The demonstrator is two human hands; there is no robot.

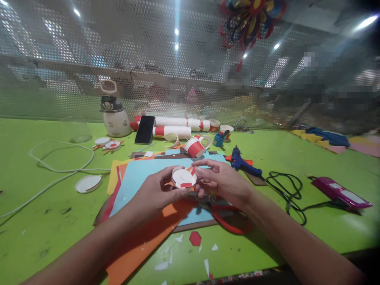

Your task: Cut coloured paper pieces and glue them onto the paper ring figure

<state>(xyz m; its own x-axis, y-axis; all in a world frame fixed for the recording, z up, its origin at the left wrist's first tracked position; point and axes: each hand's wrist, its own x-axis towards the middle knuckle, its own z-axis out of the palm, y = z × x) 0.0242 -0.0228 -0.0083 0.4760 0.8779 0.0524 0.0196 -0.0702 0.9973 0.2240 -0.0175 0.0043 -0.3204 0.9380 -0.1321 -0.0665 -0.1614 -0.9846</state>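
Observation:
My left hand grips a shallow white paper disc with a raised rim, which looks like a cut paper-cup bottom. Red paper pieces lie on its face, one along the near edge. My right hand is at the disc's right side, its fingertips pinching a small red paper strip at the rim. Below that hand, scissors with red handles lie partly hidden by the wrist. Under both hands spread stacked coloured sheets, light blue above orange.
A blue glue gun lies right, its cord leading toward a purple power strip. Behind are a cut red-and-white cup, paper tubes, a phone and a bottle. Another white disc and a white cable lie left.

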